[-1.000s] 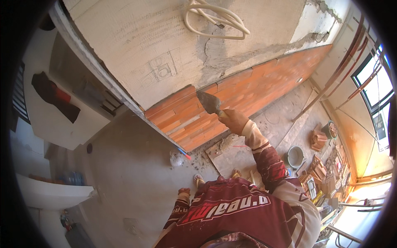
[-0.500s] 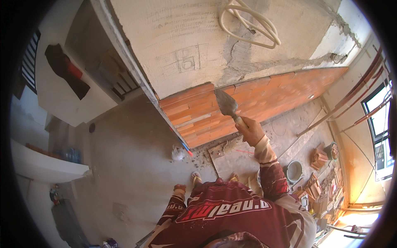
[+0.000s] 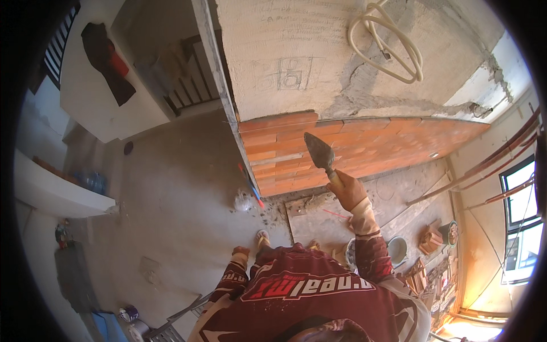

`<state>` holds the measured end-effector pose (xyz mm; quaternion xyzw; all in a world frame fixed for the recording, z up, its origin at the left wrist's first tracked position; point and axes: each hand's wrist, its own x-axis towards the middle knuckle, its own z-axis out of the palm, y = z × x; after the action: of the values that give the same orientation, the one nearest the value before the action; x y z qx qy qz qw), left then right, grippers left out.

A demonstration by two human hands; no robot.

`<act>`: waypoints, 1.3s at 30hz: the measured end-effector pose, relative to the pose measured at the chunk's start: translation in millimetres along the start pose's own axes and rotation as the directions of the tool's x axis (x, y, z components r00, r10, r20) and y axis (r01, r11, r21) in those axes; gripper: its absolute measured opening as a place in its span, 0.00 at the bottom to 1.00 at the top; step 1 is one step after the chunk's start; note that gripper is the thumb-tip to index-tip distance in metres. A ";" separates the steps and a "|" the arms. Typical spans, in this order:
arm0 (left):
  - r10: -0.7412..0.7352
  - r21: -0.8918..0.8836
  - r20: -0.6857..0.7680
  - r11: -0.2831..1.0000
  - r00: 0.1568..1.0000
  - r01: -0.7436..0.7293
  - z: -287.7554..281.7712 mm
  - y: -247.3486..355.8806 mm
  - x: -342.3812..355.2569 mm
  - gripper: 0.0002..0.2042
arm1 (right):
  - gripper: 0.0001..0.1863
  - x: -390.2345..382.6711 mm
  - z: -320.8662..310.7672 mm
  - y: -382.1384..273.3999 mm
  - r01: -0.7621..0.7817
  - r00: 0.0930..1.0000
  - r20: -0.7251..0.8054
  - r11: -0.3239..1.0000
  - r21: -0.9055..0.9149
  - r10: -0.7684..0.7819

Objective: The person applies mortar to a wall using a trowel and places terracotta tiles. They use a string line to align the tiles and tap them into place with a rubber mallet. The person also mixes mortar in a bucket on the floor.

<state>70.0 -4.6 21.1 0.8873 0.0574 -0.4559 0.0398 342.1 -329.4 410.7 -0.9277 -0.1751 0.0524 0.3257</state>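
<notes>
My right hand (image 3: pixel 348 192) grips the handle of a pointed trowel (image 3: pixel 319 153), its grey blade raised over orange brick cladding (image 3: pixel 376 142) on the lower wall; whether it touches the bricks I cannot tell. A thin string runs along the cladding's upper edge, under rough plaster (image 3: pixel 256 68) with pencil marks. My left hand (image 3: pixel 240 251) is low beside my body, fingers curled; anything inside it is hidden.
A white cable coil (image 3: pixel 410 57) lies against the plaster. At right are pipes or poles (image 3: pixel 433 191), buckets (image 3: pixel 397 251), stacked bricks (image 3: pixel 431 239) and a window (image 3: pixel 521 216). A board (image 3: pixel 305 222) and coloured tool (image 3: pixel 250 188) are below the wall; stair railings (image 3: pixel 191 85) stand left.
My view has turned, so the wall sits farther right in it. The trowel in my right hand has moved slightly down and left relative to the brick row's top edge.
</notes>
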 end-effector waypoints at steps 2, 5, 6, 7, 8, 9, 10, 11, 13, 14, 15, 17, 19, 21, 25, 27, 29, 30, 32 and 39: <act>0.019 0.042 -0.001 0.999 1.000 -0.019 -19.3 5.2 -18.2 0.14 | 0.26 4.1 -3.4 -0.8 -0.003 1.000 0.007 1.000 -0.022 0.003; -0.120 -0.152 -0.046 0.982 0.992 0.112 21.4 -6.7 6.3 0.14 | 0.27 10.9 -1.8 -13.8 0.062 0.998 0.008 0.998 -0.024 -0.062; -0.199 -0.263 -0.055 0.948 0.979 0.178 41.6 -11.2 16.9 0.14 | 0.26 14.6 -0.1 -20.7 0.095 0.995 0.039 0.995 0.017 -0.096; -0.141 -0.188 -0.041 0.973 0.989 0.131 34.4 -6.6 14.3 0.14 | 0.26 14.4 -3.1 -22.7 0.101 0.993 0.056 0.994 0.050 -0.104; -0.082 -0.105 -0.025 0.991 0.996 0.079 17.2 -2.2 6.3 0.13 | 0.25 11.8 -7.0 -23.5 0.102 0.992 0.065 0.991 0.086 -0.108; -0.037 -0.035 -0.008 0.999 0.999 0.036 6.8 0.6 -1.9 0.13 | 0.26 10.7 -9.8 -28.8 0.092 0.992 0.080 0.992 0.087 -0.099; -0.131 -0.216 0.005 0.968 0.991 0.129 9.9 1.1 2.0 0.13 | 0.26 8.7 -12.5 -34.5 0.081 0.991 0.095 0.993 0.087 -0.089; -0.218 -0.381 0.035 0.899 0.975 0.215 11.3 0.5 7.1 0.13 | 0.26 6.4 -16.0 -39.0 0.066 0.992 0.105 0.994 0.090 -0.075; -0.252 -0.444 0.016 0.865 0.968 0.233 30.0 -2.2 16.3 0.12 | 0.25 8.0 -15.9 -54.3 0.152 0.987 0.042 0.981 0.119 -0.158; -0.194 -0.335 -0.047 0.927 0.980 0.168 36.3 -3.6 16.6 0.12 | 0.25 9.3 -13.3 -59.6 0.192 0.981 0.004 0.972 0.133 -0.195; -0.128 -0.215 -0.103 0.971 0.986 0.104 41.7 -4.7 17.7 0.12 | 0.25 11.7 -9.2 -63.8 0.228 0.974 -0.018 0.967 0.116 -0.227; -0.053 -0.102 -0.098 0.994 0.994 0.043 42.7 -3.7 17.6 0.12 | 0.24 16.6 -1.3 -70.1 0.290 0.956 -0.067 0.954 0.078 -0.286; -0.087 -0.158 -0.072 0.985 0.994 0.075 33.0 0.2 16.0 0.13 | 0.24 19.5 6.7 -71.9 0.319 0.939 -0.089 0.940 -0.122 -0.331; -0.244 -0.391 0.002 0.892 0.970 0.226 39.5 -0.3 23.8 0.13 | 0.24 25.2 17.1 -74.7 0.326 0.933 -0.077 0.918 -0.226 -0.350; -0.231 -0.385 -0.026 0.900 0.973 0.204 59.5 -5.9 35.9 0.14 | 0.24 36.0 27.5 -82.1 0.270 0.957 -0.016 0.914 -0.302 -0.288; -0.182 -0.429 -0.017 0.890 0.983 0.157 56.2 -6.6 31.1 0.14 | 0.24 38.3 29.1 -85.7 0.247 0.965 0.000 0.902 -0.354 -0.264; -0.085 -0.218 -0.071 0.974 0.994 0.068 40.9 -0.6 13.6 0.14 | 0.24 38.6 27.3 -87.0 0.225 0.969 -0.005 0.888 -0.401 -0.248; -0.039 -0.111 -0.089 0.993 0.995 0.029 34.8 0.6 3.6 0.15 | 0.23 39.5 28.0 -89.1 0.254 0.958 -0.012 0.871 -0.421 -0.286; -0.171 -0.348 -0.060 0.927 0.983 0.140 64.9 -7.2 22.6 0.14 | 0.21 42.3 29.0 -99.8 0.327 0.926 -0.019 0.829 -0.454 -0.376; -0.164 -0.387 0.009 0.909 0.986 0.154 64.3 -7.7 26.7 0.13 | 0.22 44.7 27.9 -101.8 0.289 0.936 -0.042 0.829 -0.478 -0.351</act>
<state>32.6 -3.1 -38.1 0.8596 0.2187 -0.4269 0.1760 348.3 -223.0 453.0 -0.9371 -0.3143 -0.1058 0.1087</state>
